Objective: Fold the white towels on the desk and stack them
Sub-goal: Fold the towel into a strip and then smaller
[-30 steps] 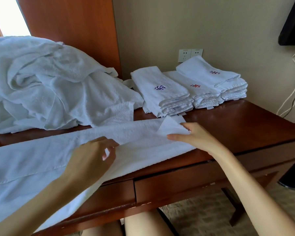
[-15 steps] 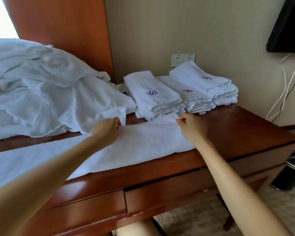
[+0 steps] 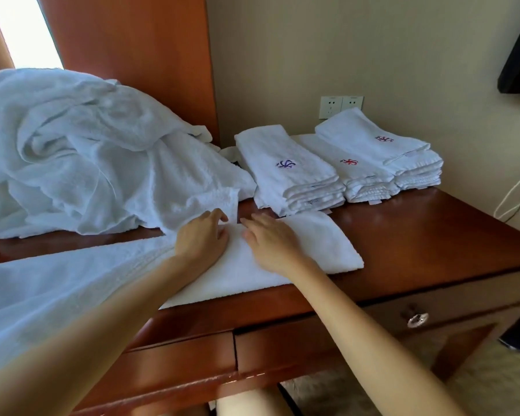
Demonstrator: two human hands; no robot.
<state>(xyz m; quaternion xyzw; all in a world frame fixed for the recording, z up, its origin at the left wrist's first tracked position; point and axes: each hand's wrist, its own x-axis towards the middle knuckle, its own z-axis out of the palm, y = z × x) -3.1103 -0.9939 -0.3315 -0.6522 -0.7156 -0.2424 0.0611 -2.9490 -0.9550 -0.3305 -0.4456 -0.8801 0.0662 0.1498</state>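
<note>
A left hand [image 3: 203, 237] and right hand [image 3: 270, 241] rest side by side on a long towel [image 3: 321, 244] laid along the table's [image 3: 433, 229] front edge, fingers [image 3: 254, 222] relaxed, grasping nothing. Folded stacks [image 3: 291, 172] sit behind; an unfolded heap [image 3: 87, 163] lies left.

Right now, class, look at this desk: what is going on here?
A person is folding a white towel laid along the front of the wooden desk. Both hands are on it near its far edge: the right hand lies flat, and the left hand is beside it, its grip unclear. A heap of unfolded towels waits at the left, and folded stacks stand at the back.
</note>
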